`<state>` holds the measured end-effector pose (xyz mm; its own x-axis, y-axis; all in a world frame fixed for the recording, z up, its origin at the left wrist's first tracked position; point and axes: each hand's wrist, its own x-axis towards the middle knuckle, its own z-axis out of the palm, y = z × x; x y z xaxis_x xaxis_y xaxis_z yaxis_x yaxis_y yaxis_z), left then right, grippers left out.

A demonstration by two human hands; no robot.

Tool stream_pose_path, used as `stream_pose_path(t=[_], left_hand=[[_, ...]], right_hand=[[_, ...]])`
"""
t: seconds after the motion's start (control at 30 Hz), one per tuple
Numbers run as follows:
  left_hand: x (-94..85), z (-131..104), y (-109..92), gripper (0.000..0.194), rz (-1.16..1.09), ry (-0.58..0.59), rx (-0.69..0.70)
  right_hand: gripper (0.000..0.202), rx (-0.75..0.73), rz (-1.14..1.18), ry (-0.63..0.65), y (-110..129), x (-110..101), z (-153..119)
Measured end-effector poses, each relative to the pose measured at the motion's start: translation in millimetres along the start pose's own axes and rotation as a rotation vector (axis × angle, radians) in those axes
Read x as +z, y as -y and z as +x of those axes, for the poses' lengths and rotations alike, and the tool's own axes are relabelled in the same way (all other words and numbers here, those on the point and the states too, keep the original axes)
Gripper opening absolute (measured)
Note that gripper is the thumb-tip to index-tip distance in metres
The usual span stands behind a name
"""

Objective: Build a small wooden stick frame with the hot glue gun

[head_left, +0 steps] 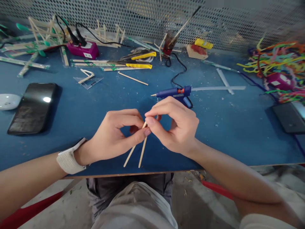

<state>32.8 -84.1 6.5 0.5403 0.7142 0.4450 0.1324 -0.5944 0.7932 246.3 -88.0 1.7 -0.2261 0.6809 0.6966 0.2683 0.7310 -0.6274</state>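
Observation:
Two thin wooden sticks (142, 152) meet at their upper ends between my hands, their lower ends spread apart towards the table's front edge. My left hand (121, 132) pinches them near the top with thumb and fingers. The thumb and index finger of my right hand (173, 124) close on the very tip where the sticks join. Fingers partly cover that joint. Just beyond my right hand lies a blue glue gun (172, 92), its nozzle pointing left, with a clear glue stick (216, 88) out of its back.
On the blue table (226, 127) are a black phone (32, 108) at left, a loose stick (132, 78), yellow cutters (138, 66), a purple power socket (83, 50) and wrapped stick bundles behind. Colourful pipe cleaners (281, 60) and another phone (288, 117) lie at right.

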Motion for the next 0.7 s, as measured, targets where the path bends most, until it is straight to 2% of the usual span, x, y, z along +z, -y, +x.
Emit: stream_pose_path(t=[0.2,0.23,0.27,0.33,0.4,0.47,0.57,0.7], left_hand=[[-1.6,0.7,1.0,0.026,0.034,0.009,0.009],[-1.8,0.8,1.1,0.026,0.034,0.011,0.010],[-2.1,1.0,1.2,0.027,0.029,0.013,0.007],[-2.8,1.6,1.4,0.027,0.013,0.014,0.001],[-3.8,2.1,1.5,0.026,0.007,0.010,-0.003],[-4.4,2.2,1.6,0.025,0.010,0.011,-0.008],[-4.3,1.5,2.3,0.024,0.004,0.029,-0.050],[-3.5,0.3,3.9,0.023,-0.032,0.040,-0.095]], right_hand=[[0.011,-0.166,-0.117,0.005,-3.7,-3.0,3.2],[0.011,-0.159,-0.111,0.004,-3.1,-3.7,3.8],[0.010,-0.110,-0.077,0.009,-2.4,-4.1,4.3],[0.008,0.092,0.089,0.046,-1.7,-4.2,4.8],[0.014,0.342,0.363,0.107,-3.0,-2.5,4.3],[0.021,0.525,0.641,0.164,-6.3,0.6,3.1],[0.027,0.705,0.892,0.189,-10.7,5.6,1.3],[0.033,0.871,1.002,0.177,-10.1,8.5,2.2]])
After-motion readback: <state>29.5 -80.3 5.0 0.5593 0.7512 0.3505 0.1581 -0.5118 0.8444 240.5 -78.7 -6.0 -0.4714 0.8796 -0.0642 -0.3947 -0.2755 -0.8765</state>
